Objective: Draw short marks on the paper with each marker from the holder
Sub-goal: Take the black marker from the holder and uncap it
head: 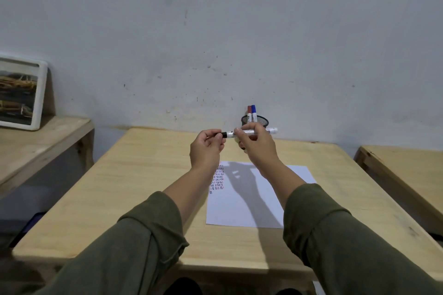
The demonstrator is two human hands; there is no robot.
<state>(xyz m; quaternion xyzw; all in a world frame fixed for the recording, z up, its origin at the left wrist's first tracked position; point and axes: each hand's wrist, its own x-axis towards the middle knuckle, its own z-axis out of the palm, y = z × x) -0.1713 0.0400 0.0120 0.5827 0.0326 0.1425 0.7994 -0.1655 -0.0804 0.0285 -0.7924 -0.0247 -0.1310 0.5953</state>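
While both my sleeves (134,242) frame the bottom, the paper (242,206) lies flat on the table (134,175), rows of short marks (217,179) at its left edge. Above it, my left hand (206,148) pinches the black cap (223,134); my right hand (257,146) is closed around the marker (271,130), held level. Beyond, the holder (262,122) by the wall (215,31) keeps a red marker (249,112) and a blue marker (254,111).
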